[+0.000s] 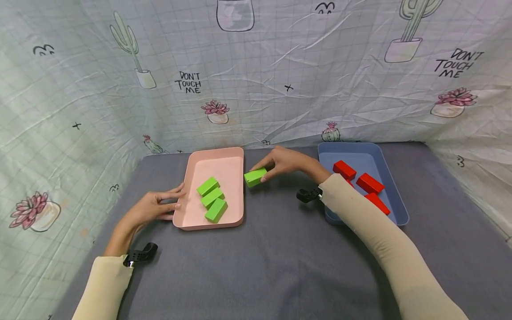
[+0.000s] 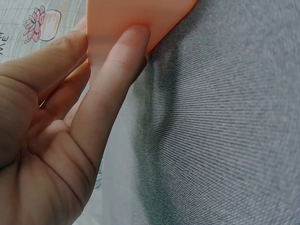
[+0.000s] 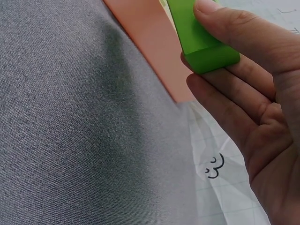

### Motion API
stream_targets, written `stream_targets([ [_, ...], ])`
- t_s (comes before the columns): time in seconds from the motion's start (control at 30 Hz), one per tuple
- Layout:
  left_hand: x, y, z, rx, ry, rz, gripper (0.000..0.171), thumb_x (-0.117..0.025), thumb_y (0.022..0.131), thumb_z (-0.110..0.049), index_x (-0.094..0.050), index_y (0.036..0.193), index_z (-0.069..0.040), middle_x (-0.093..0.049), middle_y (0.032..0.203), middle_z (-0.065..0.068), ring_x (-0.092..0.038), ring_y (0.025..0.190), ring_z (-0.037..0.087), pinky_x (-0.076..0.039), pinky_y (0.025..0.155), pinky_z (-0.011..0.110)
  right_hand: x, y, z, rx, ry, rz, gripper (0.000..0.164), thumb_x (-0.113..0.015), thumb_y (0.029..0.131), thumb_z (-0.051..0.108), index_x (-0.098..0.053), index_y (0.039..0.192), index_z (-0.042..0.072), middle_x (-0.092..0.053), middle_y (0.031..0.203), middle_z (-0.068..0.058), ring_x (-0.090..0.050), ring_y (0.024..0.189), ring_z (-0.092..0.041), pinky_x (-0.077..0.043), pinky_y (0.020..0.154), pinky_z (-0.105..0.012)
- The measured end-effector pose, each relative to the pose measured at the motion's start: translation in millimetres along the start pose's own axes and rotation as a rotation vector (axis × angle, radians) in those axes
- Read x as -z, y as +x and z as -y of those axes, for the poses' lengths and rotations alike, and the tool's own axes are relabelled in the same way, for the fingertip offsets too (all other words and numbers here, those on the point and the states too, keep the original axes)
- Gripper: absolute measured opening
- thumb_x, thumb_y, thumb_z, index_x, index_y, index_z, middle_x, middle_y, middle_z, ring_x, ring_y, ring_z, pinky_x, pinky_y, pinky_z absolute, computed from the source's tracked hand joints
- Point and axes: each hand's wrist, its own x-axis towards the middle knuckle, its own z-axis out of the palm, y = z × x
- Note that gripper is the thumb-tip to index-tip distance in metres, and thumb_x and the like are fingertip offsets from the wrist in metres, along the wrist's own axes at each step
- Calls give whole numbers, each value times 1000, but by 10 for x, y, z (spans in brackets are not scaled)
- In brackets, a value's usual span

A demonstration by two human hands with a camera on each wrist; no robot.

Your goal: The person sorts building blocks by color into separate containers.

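Observation:
A pink tray (image 1: 232,154) stands left of the middle with several green blocks (image 1: 213,198) inside it. My left hand (image 1: 150,209) touches the tray's left side with extended fingers. In the left wrist view the thumb (image 2: 126,56) lies against the outer wall; the other fingertips are partly hidden behind the tray's edge. Just beyond the tray's right rim, my right hand (image 1: 285,162) pinches a green block (image 1: 255,177) between thumb and fingers. The right wrist view shows that block (image 3: 211,56) held near the tray's outer wall (image 3: 159,56).
A blue tray (image 1: 394,191) at the right holds several red blocks (image 1: 370,183), partly covered by my right forearm (image 1: 376,231). Both trays stand on a grey cloth surface (image 1: 256,266). A printed curtain (image 1: 256,89) hangs behind and at the sides.

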Motion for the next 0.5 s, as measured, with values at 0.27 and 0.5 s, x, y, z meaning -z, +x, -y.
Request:
stream_targets([
  [0.27,3,-6,12,-7,0,10,53,-74,95,-15,-56,143,-1,-29,163,5,-60,116,-2,-61,84,35,5,-8,40,-11,12,0,46,-80,90,31,-70,133,17,-76,115,2,-63,81,-5,-51,72,-24],
  [0.5,1,-20,-4,-3,6,7,54,-74,95,-15,-56,143,-1,-29,163,5,-60,116,-1,-61,83,35,-4,-8,73,-5,8,-5,46,-80,90,31,-70,133,17,-76,113,3,-61,78,-5,-50,69,-23],
])
